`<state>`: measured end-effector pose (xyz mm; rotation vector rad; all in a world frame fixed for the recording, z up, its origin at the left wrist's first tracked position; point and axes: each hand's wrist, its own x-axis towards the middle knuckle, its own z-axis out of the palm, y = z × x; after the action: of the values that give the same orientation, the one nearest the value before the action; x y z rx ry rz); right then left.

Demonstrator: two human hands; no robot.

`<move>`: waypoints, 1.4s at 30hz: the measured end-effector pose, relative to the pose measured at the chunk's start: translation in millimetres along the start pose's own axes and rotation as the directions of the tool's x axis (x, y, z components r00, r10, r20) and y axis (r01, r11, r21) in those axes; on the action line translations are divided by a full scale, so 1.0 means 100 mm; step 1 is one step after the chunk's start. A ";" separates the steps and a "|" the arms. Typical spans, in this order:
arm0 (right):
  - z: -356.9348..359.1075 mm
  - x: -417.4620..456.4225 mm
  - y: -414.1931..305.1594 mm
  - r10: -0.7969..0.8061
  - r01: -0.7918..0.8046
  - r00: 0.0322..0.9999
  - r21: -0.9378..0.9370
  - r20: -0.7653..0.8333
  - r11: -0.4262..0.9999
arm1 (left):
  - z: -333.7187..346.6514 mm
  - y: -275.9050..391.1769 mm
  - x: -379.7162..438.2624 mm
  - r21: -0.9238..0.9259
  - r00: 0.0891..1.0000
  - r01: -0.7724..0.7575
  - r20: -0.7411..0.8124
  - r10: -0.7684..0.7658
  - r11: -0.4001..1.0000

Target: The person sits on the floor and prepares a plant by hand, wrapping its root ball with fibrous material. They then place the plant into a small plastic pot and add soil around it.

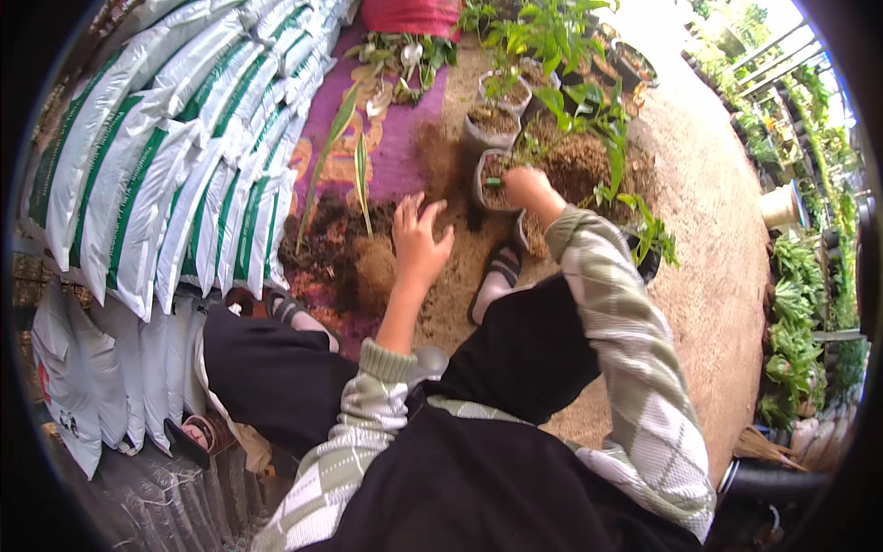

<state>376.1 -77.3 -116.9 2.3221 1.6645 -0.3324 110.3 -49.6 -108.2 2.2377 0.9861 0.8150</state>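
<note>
My right hand is closed around a small tool with a green end, over a white grow bag of soil; most of the tool is hidden by the fingers or the bag. My left hand hovers with its fingers spread, holding nothing. Beneath and left of it, a ball of brown soil and loose dark potting soil lie on a purple printed sheet. Two yellow-edged snake plant leaves rise there, a long one and a shorter one.
Stacked white-and-green sacks line the left. More soil-filled grow bags and leafy potted plants crowd the right. Beyond the sheet sits a red bundle with leaves below it. My sandalled foot is close to the bags.
</note>
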 end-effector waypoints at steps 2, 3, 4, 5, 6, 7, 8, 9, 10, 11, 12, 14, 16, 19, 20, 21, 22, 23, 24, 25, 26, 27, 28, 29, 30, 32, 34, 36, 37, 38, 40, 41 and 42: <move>0.41 0.18 0.11 -0.013 0.013 0.995 -0.004 -0.101 1.000 | -0.14 -0.05 -0.02 -0.003 1.000 -0.001 0.006 0.001 1.000; 0.63 0.26 0.13 -0.008 0.008 0.984 -0.003 -0.178 1.000 | -0.22 -0.12 -0.03 -0.031 0.999 0.035 0.038 -0.034 0.999; 0.80 0.31 0.13 -0.056 0.054 0.964 -0.012 -0.261 0.998 | -0.31 -0.22 -0.05 -0.056 0.995 0.078 0.071 -0.074 0.995; 0.92 0.34 0.13 -0.101 0.099 0.935 -0.021 -0.340 0.995 | -0.42 -0.31 -0.04 -0.041 0.991 0.087 0.109 -0.082 0.995; 1.04 0.35 0.17 -0.075 0.086 0.931 0.013 -0.358 0.996 | -0.53 -0.31 -0.01 -0.067 0.972 0.177 0.167 -0.164 0.982; 1.10 0.37 0.14 -0.061 0.087 0.927 0.052 -0.371 0.995 | -0.66 -0.31 0.01 -0.080 0.942 0.276 0.221 -0.253 0.958; 1.16 0.38 0.14 -0.046 0.068 0.924 0.044 -0.379 0.997 | -0.72 -0.34 0.02 -0.067 0.939 0.290 0.211 -0.271 0.955; 1.20 0.40 0.09 -0.037 0.057 0.921 0.042 -0.388 0.997 | -0.79 -0.38 0.03 -0.047 0.935 0.308 0.197 -0.293 0.950; 1.24 0.42 0.10 -0.024 0.039 0.900 0.025 -0.436 0.999 | -0.84 -0.40 0.05 -0.035 0.933 0.317 0.192 -0.305 0.948; 1.28 0.46 0.09 0.007 0.001 0.895 0.018 -0.446 1.000 | -0.87 -0.40 0.05 -0.035 0.939 0.300 0.187 -0.289 0.953; 1.26 0.49 0.05 0.013 -0.021 0.889 -0.011 -0.457 1.000 | -0.92 -0.41 0.06 -0.032 0.945 0.281 0.182 -0.271 0.959; 1.23 0.54 -0.01 0.033 -0.063 0.880 -0.048 -0.473 0.997 | -1.01 -0.39 0.07 -0.038 0.966 0.220 0.150 -0.212 0.975; 1.20 0.56 -0.06 0.054 -0.101 0.877 -0.073 -0.478 0.992 | -1.19 -0.24 0.09 0.029 0.977 0.147 0.154 -0.150 0.989; 1.27 0.56 -0.05 0.097 -0.118 0.849 -0.007 -0.519 0.993 | -1.52 0.00 0.14 0.135 0.986 0.030 0.157 -0.051 0.990; 1.27 0.56 -0.05 0.118 -0.149 0.851 -0.019 -0.511 0.989 | -1.68 0.10 0.18 0.180 0.989 -0.005 0.148 -0.022 0.984; 1.28 0.55 -0.06 0.129 -0.146 0.831 0.012 -0.541 0.989 | -1.83 0.18 0.20 0.226 0.990 -0.037 0.141 0.005 0.973; 1.27 0.55 -0.08 0.166 -0.157 0.805 0.065 -0.570 0.985 | -1.95 0.23 0.22 0.245 0.992 -0.055 0.120 0.026 0.968; 1.26 0.55 -0.10 0.205 -0.166 0.777 0.120 -0.595 0.979 | -2.09 0.33 0.22 0.288 0.993 -0.067 0.116 0.034 0.955; 1.17 0.55 -0.18 0.220 -0.140 0.786 0.181 -0.577 0.974 | -2.20 0.37 0.21 0.312 0.990 -0.091 0.135 0.050 0.946; 0.97 0.57 -0.34 0.227 -0.102 0.796 0.245 -0.561 0.964 | -2.33 0.40 0.20 0.346 0.987 -0.109 0.150 0.060 0.932; 0.74 0.58 -0.48 0.238 -0.073 0.802 0.306 -0.548 0.949 | -2.43 0.41 0.20 0.338 0.980 -0.143 0.179 0.086 0.930; 0.54 0.59 -0.57 0.132 0.039 0.783 0.259 -0.608 0.965 | -2.51 0.41 0.23 0.322 0.970 -0.186 0.212 0.121 0.928; 0.30 0.60 -0.65 0.027 0.173 0.794 0.269 -0.607 0.948 | -2.57 0.41 0.26 0.304 0.957 -0.229 0.244 0.157 0.925; 0.01 0.60 -0.78 -0.020 0.234 0.819 0.301 -0.574 0.925 | -2.61 0.43 0.30 0.304 0.947 -0.251 0.274 0.168 0.919; -0.34 0.51 -0.90 -0.092 0.354 0.807 0.354 -0.583 0.866 | -2.64 0.46 0.37 0.303 0.934 -0.276 0.307 0.181 0.912; -0.86 0.43 -1.04 -0.243 0.510 0.829 0.500 -0.504 0.700 | -2.60 0.41 0.51 0.285 0.902 -0.325 0.379 0.205 0.902; -1.25 0.21 -1.23 -0.393 0.596 0.803 0.579 -0.448 0.556 | -2.50 0.40 0.61 0.222 0.912 -0.330 0.328 0.248 0.918; -1.65 -0.14 -1.38 -0.502 0.651 0.748 0.625 -0.434 0.430 | -2.33 0.29 0.66 0.116 0.923 -0.274 0.308 0.228 0.955; -1.73 -0.32 -1.45 -0.527 0.666 0.728 0.635 -0.439 0.392 | -2.23 0.24 0.65 0.039 0.932 -0.207 0.312 0.185 0.978; -1.71 -0.43 -1.43 -0.502 0.629 0.755 0.681 -0.421 0.376 | -2.13 0.24 0.64 -0.044 0.936 -0.143 0.319 0.150 0.989; -1.83 -0.72 -1.47 -0.458 0.548 0.804 0.773 -0.380 0.320 | -1.98 0.20 0.56 -0.126 0.941 -0.150 0.285 0.181 0.981; -1.80 -0.76 -1.45 -0.427 0.504 0.825 0.823 -0.369 0.262 | -1.93 0.18 0.57 -0.117 0.942 -0.191 0.256 0.216 0.974; -1.70 -0.74 -1.40 -0.377 0.435 0.859 0.881 -0.345 0.187 | -1.85 0.17 0.60 -0.114 0.940 -0.222 0.239 0.244 0.968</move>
<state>225.3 -41.9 56.3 2.3730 2.5699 -1.9005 18.6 32.4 43.9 2.3405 0.5646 0.6359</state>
